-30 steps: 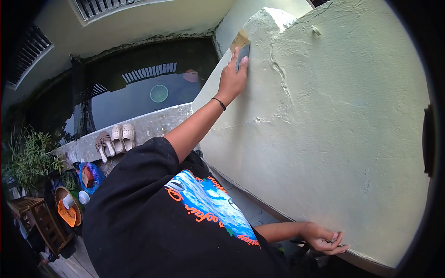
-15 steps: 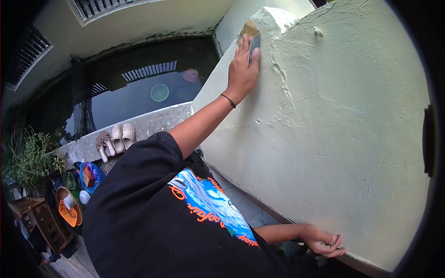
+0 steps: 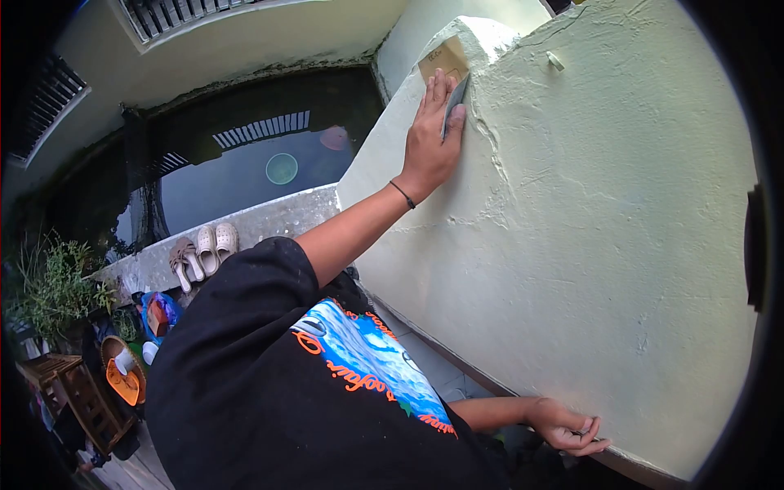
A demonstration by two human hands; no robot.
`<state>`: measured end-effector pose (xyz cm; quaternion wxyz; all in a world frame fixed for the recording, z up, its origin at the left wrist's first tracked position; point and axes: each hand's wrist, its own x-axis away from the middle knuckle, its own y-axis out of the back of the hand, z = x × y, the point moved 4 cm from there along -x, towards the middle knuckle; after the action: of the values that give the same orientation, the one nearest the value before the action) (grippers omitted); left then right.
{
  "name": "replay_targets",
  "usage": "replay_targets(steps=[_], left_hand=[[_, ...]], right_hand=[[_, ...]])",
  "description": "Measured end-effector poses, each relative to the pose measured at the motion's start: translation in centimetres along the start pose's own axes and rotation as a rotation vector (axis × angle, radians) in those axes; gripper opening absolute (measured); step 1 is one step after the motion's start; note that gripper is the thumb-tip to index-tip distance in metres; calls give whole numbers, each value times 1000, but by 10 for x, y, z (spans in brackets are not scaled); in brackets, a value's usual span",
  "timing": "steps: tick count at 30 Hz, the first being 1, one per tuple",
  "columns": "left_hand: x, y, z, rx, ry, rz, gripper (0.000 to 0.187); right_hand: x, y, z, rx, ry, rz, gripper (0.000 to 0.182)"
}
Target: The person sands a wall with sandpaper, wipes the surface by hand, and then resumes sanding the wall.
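Note:
My left hand (image 3: 433, 147), with a thin dark band at the wrist, lies against the pale green wall (image 3: 604, 220) near its upper corner. It presses a folded piece of sandpaper (image 3: 444, 59) to the surface; the tan back with printing shows above the fingertips. A grey flap of the sheet stands up between thumb and fingers. Close by runs a cracked, raised ridge in the plaster (image 3: 492, 143). At the lower right, my right hand (image 3: 565, 426) rests by the wall's bottom edge, its fingers loosely curled and slightly apart, with nothing visible in them.
Left of the wall lies dark water (image 3: 237, 192) with a green round object (image 3: 282, 168) in it. Sandals (image 3: 187, 263) and light clogs (image 3: 216, 247) stand on a concrete ledge (image 3: 314, 202). A plant (image 3: 61, 286), a basket (image 3: 114, 347) and a wooden rack (image 3: 77, 400) are at lower left.
My left hand has shifted slightly right and down along the wall with the sandpaper, and more of its tan back shows. My right hand has barely moved.

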<state>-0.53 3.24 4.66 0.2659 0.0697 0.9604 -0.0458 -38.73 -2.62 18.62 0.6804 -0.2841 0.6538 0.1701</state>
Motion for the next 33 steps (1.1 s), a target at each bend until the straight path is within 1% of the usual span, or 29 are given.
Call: replay_targets(steps=[1,3,5,7,9,10,11,13,15,17,18,19,21,22,23,25,26,27,29,30,31,33], left_hand=[[8,0,-2,-19,-4,9,45],[36,3,15,-36,34,30,46],[54,6,33,-133,108,136,47],[39,7,37,-145,120,142,48],[11,9,28,-18,152,17,49],[-1,10,18,-10,107,8,49],[0,5,15,-8,105,12,49],[8,-2,2,63,26,1,48],[29,-1,12,1,12,16,48],[47,4,35,-103,157,87,47],[48,6,48,-49,278,81,48],[45,4,56,-50,283,78,48],[23,6,48,-13,353,67,49],[11,3,37,-6,275,21,49],[5,0,25,-9,276,22,49],[-3,-3,-7,-42,-42,-6,48],[3,-3,-14,-37,-104,6,48],[11,-2,-14,-35,-106,6,48],[32,0,8,-34,37,49,47],[37,3,23,6,171,49,48],[33,0,34,7,169,50,48],[21,3,46,66,445,57,49]], right_hand=[[-3,1,2,-4,-3,1,23],[-6,0,5,-14,-8,1,23],[-5,1,3,2,-24,-2,23],[-2,-1,1,-9,-12,-2,23],[0,-1,-1,-10,-1,-2,23],[1,-1,-2,-18,-11,-5,22],[1,-1,-2,-25,-21,-6,22],[-1,0,0,-29,-27,-13,23],[-2,0,2,-39,-35,-20,23],[-2,1,1,-25,-17,-9,22],[-1,0,0,-27,-15,-7,23],[0,0,0,-28,-13,-9,22],[2,-2,0,-33,-15,-9,22],[2,-3,-1,-36,-5,-10,22],[2,-2,-1,-37,4,-11,22],[1,-1,1,-27,-4,-5,22],[-1,0,3,-17,-10,0,22],[-2,0,3,-16,-11,-3,22],[-4,2,2,-19,14,0,23],[-3,2,2,-17,13,-2,23],[-2,1,2,-15,1,-9,23],[0,-1,1,-20,-9,-8,24]])
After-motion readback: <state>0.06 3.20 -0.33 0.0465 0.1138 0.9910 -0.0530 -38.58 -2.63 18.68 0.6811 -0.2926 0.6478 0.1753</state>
